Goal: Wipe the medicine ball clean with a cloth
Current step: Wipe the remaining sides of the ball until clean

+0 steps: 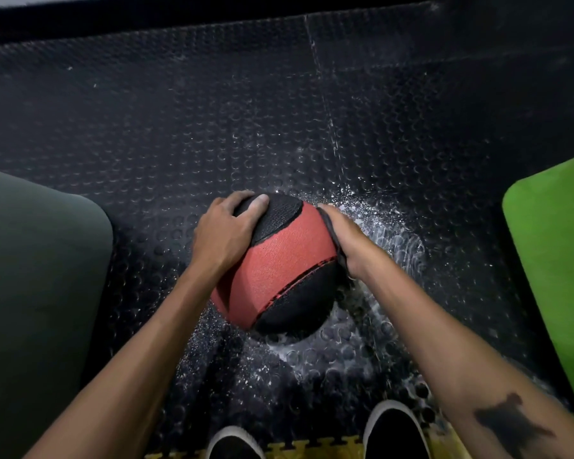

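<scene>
Red-and-black ball point(280, 260) on studded floor point(212, 111) (white specks around). Left hand point(224, 228) spread flat on top-left. Right hand point(343, 241) pressing dark cloth point(332, 236) to right side; curl of fingers hidden.

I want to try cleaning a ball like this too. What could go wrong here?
The medicine ball could roll away: it sits on the floor, held only by the left hand on top. The floor beside it looks wet or dusty, so the ball's underside might pick that dirt up again. The dark cloth shows only as a thin edge under the right hand, so it might slip out while rubbing.
</scene>
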